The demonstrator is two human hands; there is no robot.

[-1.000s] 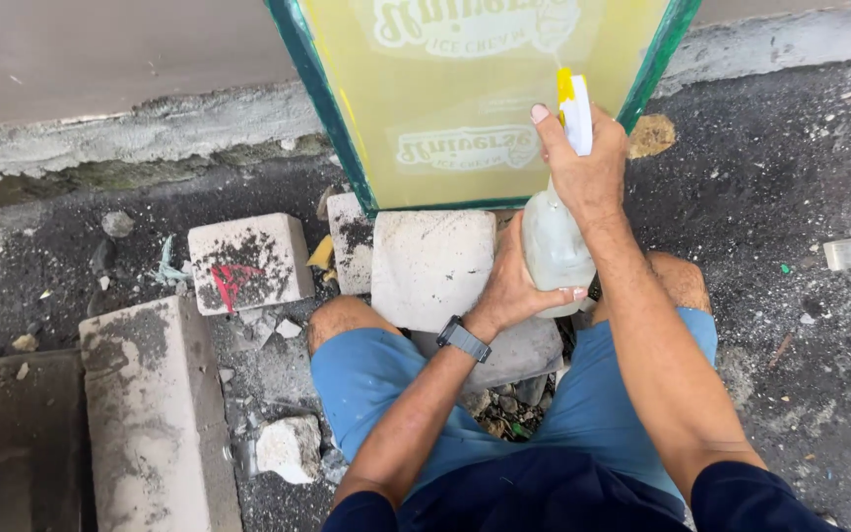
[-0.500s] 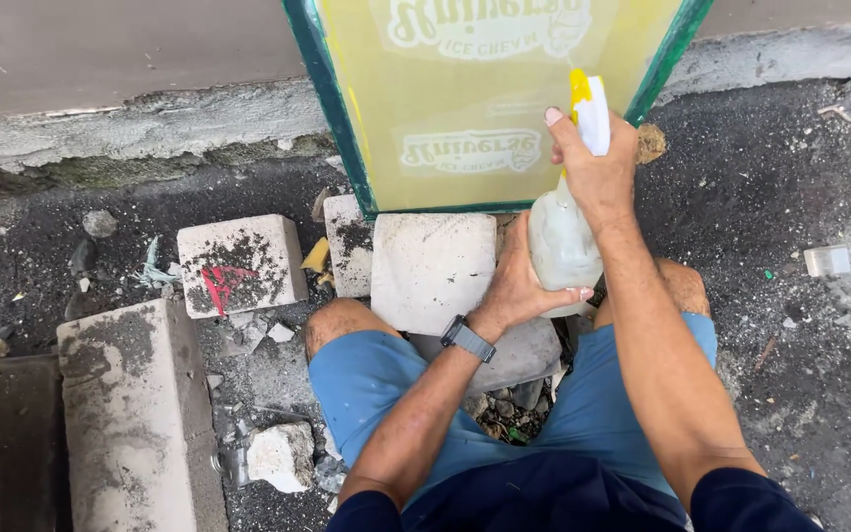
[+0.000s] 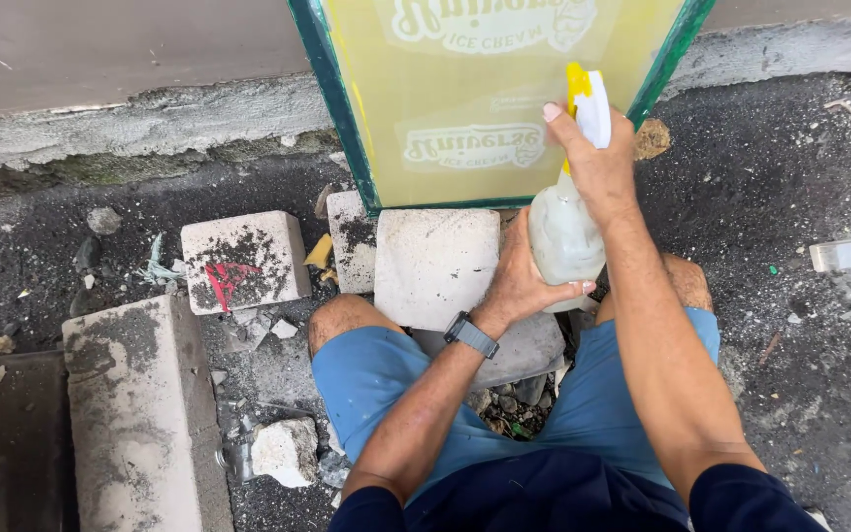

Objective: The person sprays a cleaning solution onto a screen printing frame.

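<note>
Cloudy plastic spray bottle (image 3: 563,236) standing upright before a green-framed yellow mesh screen (image 3: 485,99), over a rough square concrete paver (image 3: 435,261). Right hand (image 3: 598,163) wrapping its grip closed around the yellow-and-white trigger head (image 3: 588,108). Left hand (image 3: 524,281) cupping the rounded base, fingers curled shut.

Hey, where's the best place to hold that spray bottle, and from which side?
Grip the spray bottle at its narrow neck under the yellow-and-white head, coming from behind as the right hand does; the left hand cups the round body. The bottle stands upright, nozzle facing the green-framed screen.
</note>
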